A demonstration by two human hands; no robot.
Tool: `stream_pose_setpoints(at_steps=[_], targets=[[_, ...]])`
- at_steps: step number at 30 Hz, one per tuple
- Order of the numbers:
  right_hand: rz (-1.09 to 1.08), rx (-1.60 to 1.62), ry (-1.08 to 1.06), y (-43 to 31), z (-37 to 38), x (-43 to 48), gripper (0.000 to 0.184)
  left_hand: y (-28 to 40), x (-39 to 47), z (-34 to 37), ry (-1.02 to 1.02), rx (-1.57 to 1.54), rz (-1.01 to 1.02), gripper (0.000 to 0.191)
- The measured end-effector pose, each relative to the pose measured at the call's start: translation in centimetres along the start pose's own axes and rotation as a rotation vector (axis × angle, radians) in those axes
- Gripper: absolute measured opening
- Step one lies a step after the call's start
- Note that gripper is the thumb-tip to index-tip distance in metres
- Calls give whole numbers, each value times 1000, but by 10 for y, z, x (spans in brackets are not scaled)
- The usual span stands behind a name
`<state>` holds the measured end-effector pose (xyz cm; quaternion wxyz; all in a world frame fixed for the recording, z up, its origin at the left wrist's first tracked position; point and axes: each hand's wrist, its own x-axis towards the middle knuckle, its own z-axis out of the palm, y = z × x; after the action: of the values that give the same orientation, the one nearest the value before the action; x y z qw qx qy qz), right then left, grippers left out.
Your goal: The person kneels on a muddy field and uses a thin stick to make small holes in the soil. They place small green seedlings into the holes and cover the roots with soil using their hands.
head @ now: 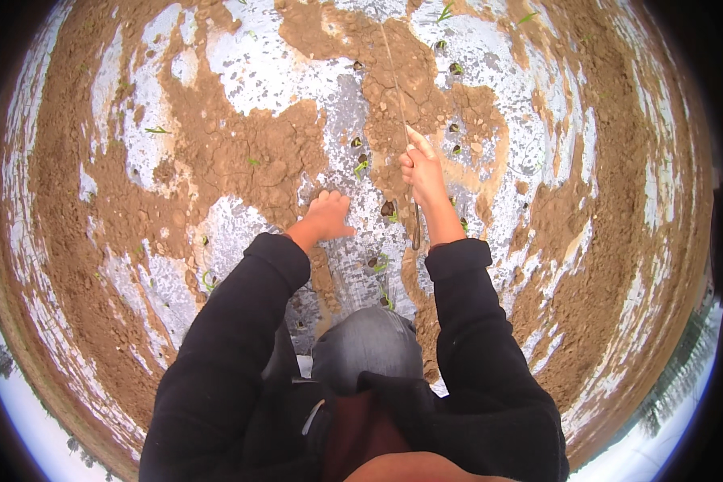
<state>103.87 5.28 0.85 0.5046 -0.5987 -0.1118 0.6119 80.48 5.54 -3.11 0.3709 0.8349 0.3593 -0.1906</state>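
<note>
My right hand [425, 173] is closed around a thin metal rod [391, 67]. The rod runs away from me over the soil, and its bent lower end shows below the wrist. My left hand [328, 214] is empty, palm down, its thumb held away from the fingers, low over or on the soil-strewn plastic mulch film [343, 265]; contact cannot be told. Between the two hands lies a hole in the film [388, 208] with a small green seedling [393, 217] at its edge. Another seedling [361, 167] leans out of a hole farther ahead.
Patches of loose brown soil [259, 150] cover much of the film. More seedlings stand in holes to the right, one near the top [456, 69]. Close in front is my knee in grey trousers [367, 349]. Trees [678, 367] edge the field at lower right.
</note>
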Motion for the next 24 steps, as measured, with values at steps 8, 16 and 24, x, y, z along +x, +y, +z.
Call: stream_pose_setpoints(at_steps=[8,16,24], targets=[[-37,-7,24,7,-7,-6,46,4,-3,-5,-103,-22,-33,58],[76,-41,17,18,-11,-9,44,0,-1,0,8,-31,2,48],[53,-173,5,24,2,-2,40,0,0,0,3,-24,0,49]])
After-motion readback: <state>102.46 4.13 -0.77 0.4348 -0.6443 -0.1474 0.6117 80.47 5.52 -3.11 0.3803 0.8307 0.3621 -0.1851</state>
